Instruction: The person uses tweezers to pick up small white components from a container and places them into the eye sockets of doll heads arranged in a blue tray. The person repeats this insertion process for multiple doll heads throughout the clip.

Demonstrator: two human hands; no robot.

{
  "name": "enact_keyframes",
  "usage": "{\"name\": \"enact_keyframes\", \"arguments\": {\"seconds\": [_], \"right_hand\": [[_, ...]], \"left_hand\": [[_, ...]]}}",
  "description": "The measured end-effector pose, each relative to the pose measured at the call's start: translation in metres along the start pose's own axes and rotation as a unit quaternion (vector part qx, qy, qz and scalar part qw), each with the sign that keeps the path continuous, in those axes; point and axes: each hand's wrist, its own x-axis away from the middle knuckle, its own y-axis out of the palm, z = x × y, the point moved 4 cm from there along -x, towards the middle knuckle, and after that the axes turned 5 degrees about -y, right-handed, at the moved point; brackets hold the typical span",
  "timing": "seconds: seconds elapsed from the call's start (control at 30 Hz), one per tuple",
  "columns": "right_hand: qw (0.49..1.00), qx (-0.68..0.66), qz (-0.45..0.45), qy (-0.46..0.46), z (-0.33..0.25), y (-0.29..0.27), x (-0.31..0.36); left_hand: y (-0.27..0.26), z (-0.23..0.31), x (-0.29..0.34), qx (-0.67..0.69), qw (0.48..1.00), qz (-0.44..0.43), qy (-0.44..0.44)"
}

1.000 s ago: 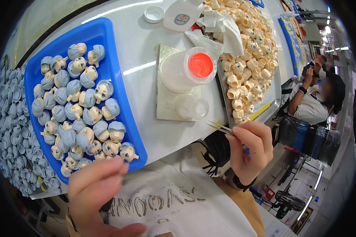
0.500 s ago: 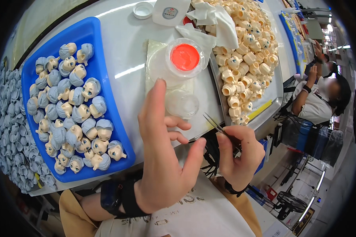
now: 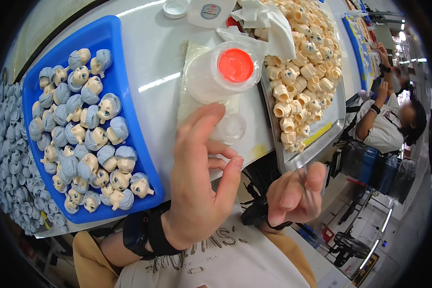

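My left hand [image 3: 199, 175] is raised over the table's front edge, fingers curved and apart, with nothing seen in it. Close to its fingertips are a small clear round dish [image 3: 231, 128] and a translucent tub [image 3: 201, 79] with a bright orange-red disc [image 3: 235, 65] in its mouth. At the right, past the table edge, my right hand [image 3: 293, 198] is closed on a pair of metal tweezers [image 3: 308, 191], blurred by motion. Tub and dish stand on a pale square pad [image 3: 189, 53].
On the left, a blue tray [image 3: 151, 192] holds many blue-haired doll heads; pale blue hair pieces [image 3: 14, 158] heap beyond it. A metal tray [image 3: 285, 163] of cream doll-head parts [image 3: 302, 67] lies right, with white cloth [image 3: 281, 38] at its corner. A person [image 3: 386, 117] sits far right.
My right hand has moved down and right and turned, swinging the tweezers from pointing up-left toward me. My left hand's fingers have lowered and curled more. The view has shifted slightly.
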Motion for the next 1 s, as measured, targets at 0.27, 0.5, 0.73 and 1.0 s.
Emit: {"name": "enact_keyframes", "arguments": {"seconds": [0.27,0.5,0.73,1.0], "right_hand": [[0.949,0.253,-0.03,-0.187,0.023,0.0,0.0],[0.895,0.419,0.105,-0.114,0.01,0.004,-0.01],[0.887,0.434,0.108,-0.119,0.008,-0.003,-0.023],[0.902,0.405,0.116,-0.088,0.015,-0.005,-0.021]], "left_hand": [[-0.006,-0.001,-0.006,-0.036,0.999,0.001,0.022],[-0.008,0.001,-0.008,-0.009,1.0,0.005,-0.015],[-0.009,0.002,-0.008,0.018,0.997,-0.005,-0.069],[-0.012,0.0,-0.007,-0.024,1.0,-0.005,-0.015]]}}
